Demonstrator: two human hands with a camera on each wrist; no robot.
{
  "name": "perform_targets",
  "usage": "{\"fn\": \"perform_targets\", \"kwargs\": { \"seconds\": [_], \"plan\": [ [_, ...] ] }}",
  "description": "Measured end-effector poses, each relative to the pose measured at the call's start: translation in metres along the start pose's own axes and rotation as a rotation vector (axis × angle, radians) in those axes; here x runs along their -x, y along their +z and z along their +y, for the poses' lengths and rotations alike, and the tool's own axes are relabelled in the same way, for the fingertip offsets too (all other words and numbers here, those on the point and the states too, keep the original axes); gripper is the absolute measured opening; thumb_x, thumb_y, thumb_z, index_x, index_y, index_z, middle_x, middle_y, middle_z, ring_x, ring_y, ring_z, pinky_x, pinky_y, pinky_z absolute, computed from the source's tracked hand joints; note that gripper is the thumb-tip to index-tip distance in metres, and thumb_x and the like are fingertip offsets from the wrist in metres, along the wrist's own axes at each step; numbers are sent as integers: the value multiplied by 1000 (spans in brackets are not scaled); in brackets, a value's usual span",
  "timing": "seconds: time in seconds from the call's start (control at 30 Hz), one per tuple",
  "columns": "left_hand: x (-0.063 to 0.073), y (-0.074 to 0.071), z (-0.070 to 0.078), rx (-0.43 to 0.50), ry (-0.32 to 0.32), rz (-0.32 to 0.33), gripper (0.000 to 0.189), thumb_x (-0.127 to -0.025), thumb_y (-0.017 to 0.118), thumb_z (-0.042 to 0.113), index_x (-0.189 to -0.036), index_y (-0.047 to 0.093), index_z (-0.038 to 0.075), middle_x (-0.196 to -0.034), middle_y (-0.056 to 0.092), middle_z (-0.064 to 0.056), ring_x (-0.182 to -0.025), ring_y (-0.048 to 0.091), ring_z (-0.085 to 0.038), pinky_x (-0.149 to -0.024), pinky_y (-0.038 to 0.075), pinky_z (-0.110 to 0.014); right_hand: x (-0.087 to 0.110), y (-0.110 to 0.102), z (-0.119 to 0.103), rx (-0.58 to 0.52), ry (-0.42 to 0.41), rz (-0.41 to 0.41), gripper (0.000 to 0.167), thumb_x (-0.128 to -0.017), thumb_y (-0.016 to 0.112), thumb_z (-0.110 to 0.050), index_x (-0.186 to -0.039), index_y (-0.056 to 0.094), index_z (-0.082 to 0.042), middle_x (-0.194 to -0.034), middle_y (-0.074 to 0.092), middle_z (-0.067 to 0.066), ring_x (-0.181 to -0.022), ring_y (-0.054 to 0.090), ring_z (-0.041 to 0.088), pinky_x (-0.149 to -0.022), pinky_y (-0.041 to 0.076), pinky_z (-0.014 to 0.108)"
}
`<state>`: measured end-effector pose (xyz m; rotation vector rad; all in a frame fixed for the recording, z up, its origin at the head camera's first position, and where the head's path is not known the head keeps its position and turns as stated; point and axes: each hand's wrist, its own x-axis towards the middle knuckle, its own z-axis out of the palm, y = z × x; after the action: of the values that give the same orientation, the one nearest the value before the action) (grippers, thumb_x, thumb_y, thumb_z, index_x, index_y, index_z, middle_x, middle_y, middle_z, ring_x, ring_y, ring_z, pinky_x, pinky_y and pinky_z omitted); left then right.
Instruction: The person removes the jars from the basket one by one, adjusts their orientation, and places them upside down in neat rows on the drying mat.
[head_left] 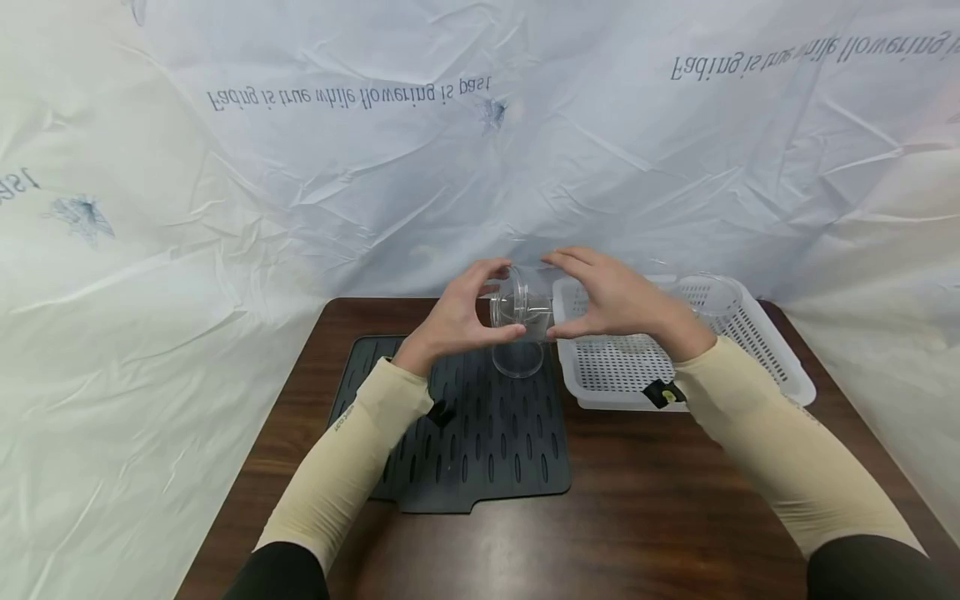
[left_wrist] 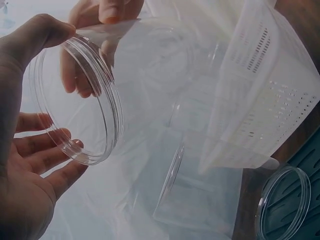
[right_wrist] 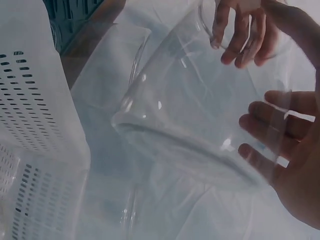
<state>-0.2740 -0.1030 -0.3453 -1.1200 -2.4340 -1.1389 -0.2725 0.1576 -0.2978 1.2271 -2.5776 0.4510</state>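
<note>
Both hands hold a clear plastic jar [right_wrist: 200,100] sideways in the air above the back of the dark mat. My left hand [head_left: 465,310] grips the clear, ridged lid [left_wrist: 107,100] at the jar's mouth, thumb on the near side and fingers on the far side. My right hand [head_left: 611,298] spans the jar's body toward its base, with fingers visible through the clear wall. A second clear round lid [left_wrist: 283,205] lies on the mat below the jar.
A grey drying mat [head_left: 480,433] lies on the brown wooden table [head_left: 615,500]. To its right stands a white perforated basket [head_left: 615,379] with a clear container [head_left: 708,293] in it. Another clear jar [left_wrist: 200,195] stands at the back. A white printed sheet [head_left: 420,183] hangs behind.
</note>
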Motion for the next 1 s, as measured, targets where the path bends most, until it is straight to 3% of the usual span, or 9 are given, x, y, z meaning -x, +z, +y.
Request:
{"fn": "perform_targets", "kwargs": {
  "seconds": [0.27,0.53,0.67,0.8,0.9,1.0],
  "plan": [
    [2,-1,0,21,-5,13,83,-81,79,34,-148,37,10,-140,45,-8,-129,46,-20,-107,44,-36,6,-4,12,-188,-5,50,99,-66,90,-41,-146,43,-7,-146,45,17,-133,44,35,-107,39,57],
    [3,-1,-2,75,-8,35,84,-79,81,31,-148,37,11,-141,45,-9,-130,46,-21,-108,44,-39,13,-4,29,-252,-34,126,95,-65,91,-27,-144,45,-3,-137,53,17,-125,50,33,-104,41,52],
    [3,-1,-2,95,-2,44,83,-80,81,28,-148,37,11,-142,45,-9,-131,45,-20,-108,43,-33,18,-5,34,-287,-20,152,94,-65,91,-22,-145,45,-4,-138,53,16,-126,50,32,-106,40,51],
    [4,0,-3,113,9,43,82,-79,81,26,-147,37,11,-141,45,-9,-131,45,-20,-108,41,-26,25,-4,39,-360,15,174,94,-66,90,-13,-147,43,-7,-141,51,15,-129,47,33,-112,36,39],
    [5,0,-3,129,10,45,81,-79,81,26,-147,38,12,-140,46,-8,-131,45,-20,-109,42,-29,28,-2,42,-467,11,203,94,-66,88,-2,-147,41,-4,-142,48,17,-131,45,34,-115,32,28],
    [6,-1,-4,150,4,55,81,-79,81,24,-147,38,14,-140,45,-7,-131,45,-19,-109,42,-32,31,1,47,-592,-7,233,90,-69,82,8,-147,38,2,-142,47,17,-133,42,33,-116,30,24]
  ]
}}
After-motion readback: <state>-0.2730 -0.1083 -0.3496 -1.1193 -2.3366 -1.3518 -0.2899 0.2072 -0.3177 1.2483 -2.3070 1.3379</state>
